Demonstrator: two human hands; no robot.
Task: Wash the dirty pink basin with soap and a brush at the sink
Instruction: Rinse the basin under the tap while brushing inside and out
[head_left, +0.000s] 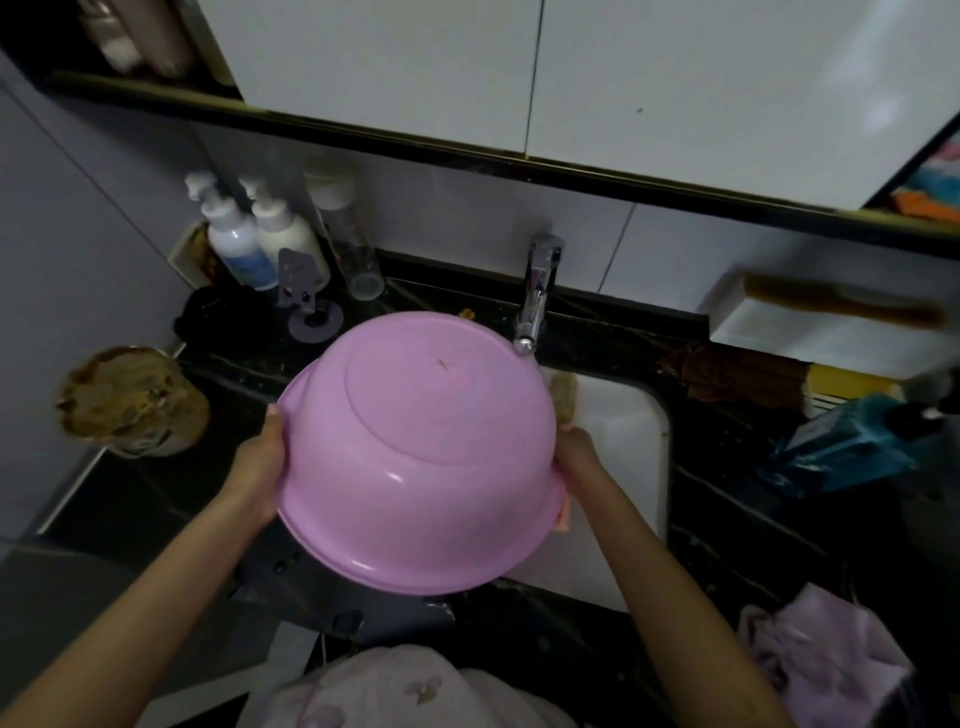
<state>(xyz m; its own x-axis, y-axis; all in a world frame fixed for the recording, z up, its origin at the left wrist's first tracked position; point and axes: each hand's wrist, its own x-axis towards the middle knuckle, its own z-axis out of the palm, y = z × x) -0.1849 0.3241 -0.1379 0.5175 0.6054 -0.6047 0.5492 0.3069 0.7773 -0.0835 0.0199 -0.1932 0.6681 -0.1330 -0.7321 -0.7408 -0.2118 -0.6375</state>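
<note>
Presently the dark desk and its white sink are seen beneath the grips. Between them the pink basin is held upside down, clamped at opposite rims by the left grip and the right grip, fingers hidden underneath. Light, stiff plastic is judged, slippery once soaped; the rolled rim is best taken. A brown smear is seen just beyond the grips

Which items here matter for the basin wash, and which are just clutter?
Job: pink basin, held bottom-up by left hand and right hand; brush in right hand; faucet; sink; pump bottles, possibly soap.
Lying about: purple stand, brown cloth, comb, blue bag, pink cloth.
</note>
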